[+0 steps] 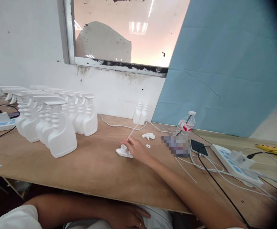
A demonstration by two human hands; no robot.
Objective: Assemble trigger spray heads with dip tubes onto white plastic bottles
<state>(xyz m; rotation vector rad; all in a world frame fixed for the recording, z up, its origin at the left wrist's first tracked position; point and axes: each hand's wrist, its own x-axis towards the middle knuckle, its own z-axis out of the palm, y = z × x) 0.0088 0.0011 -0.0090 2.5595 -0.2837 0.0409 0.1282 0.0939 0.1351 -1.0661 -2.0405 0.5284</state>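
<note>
At bottom centre the left hand (129,218) lies on the lap (158,217), its grip too unclear to tell, while mid-frame the right hand (136,149) has its grip clamped on a thin white tube (133,131), its lower end at a sprayer head (122,153) on the surface (100,175), and two white bottles (137,115) stand beyond, by the wall (119,98).

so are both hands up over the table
No, only the right hand is above the table, pinching a thin white tube; the left hand is down below its near edge.
</note>
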